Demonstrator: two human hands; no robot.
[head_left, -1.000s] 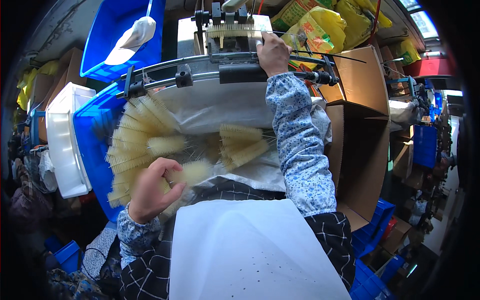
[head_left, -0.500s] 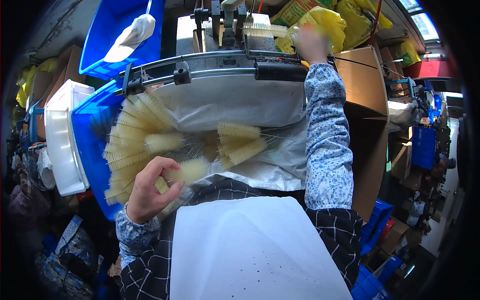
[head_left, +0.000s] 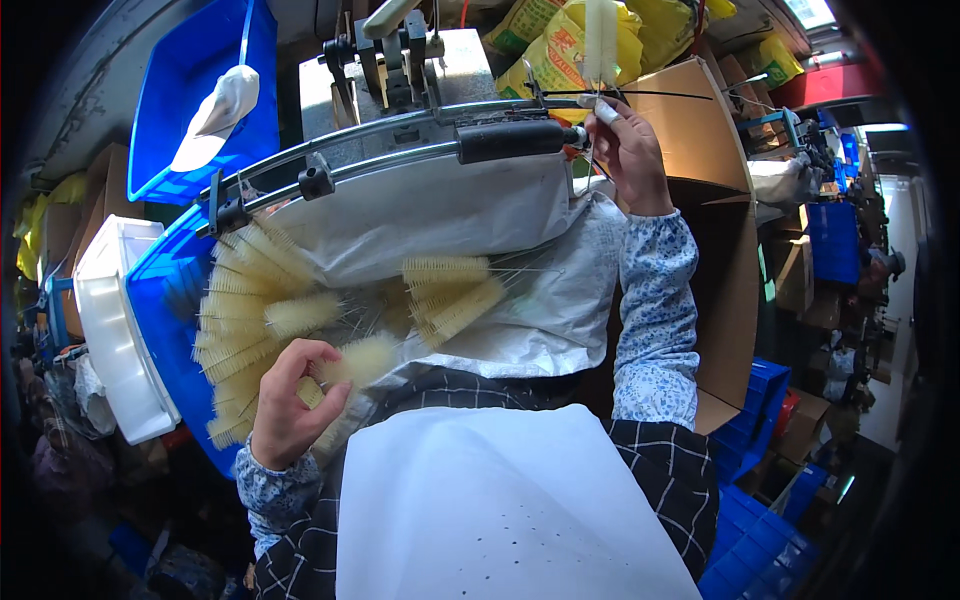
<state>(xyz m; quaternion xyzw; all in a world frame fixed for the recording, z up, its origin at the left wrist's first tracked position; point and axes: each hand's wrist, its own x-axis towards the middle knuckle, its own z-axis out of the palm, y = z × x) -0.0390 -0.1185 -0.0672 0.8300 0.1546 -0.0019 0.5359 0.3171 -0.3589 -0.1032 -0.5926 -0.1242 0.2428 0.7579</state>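
My left hand [head_left: 293,412] is low on the left, its thumb and fingers curled around the bristles of a cream wire-stemmed bottle brush [head_left: 362,361]. At the far right end of the metal rail, my right hand [head_left: 632,158] pinches the wire stem of another bottle brush [head_left: 601,42], whose bristles point upward. White wrapping covers one right fingertip. Beyond my left hand lies a fanned pile of bottle brushes [head_left: 240,310], bristle ends to the left. A smaller group of brushes [head_left: 455,300] rests on the white sheet [head_left: 545,335], with stems to the right.
A metal machine [head_left: 400,90] and its rail [head_left: 395,150] with a black roller [head_left: 510,140] stand across the front. On the left are a blue bin [head_left: 160,300] and a white tub [head_left: 120,330]. An open cardboard box [head_left: 725,300] stands right, with yellow sacks [head_left: 560,60] behind.
The brush by my right hand has turned from lying sideways at the machine to upright, and that hand has drawn nearer. My left hand keeps its brush. The whole view has shifted slightly.
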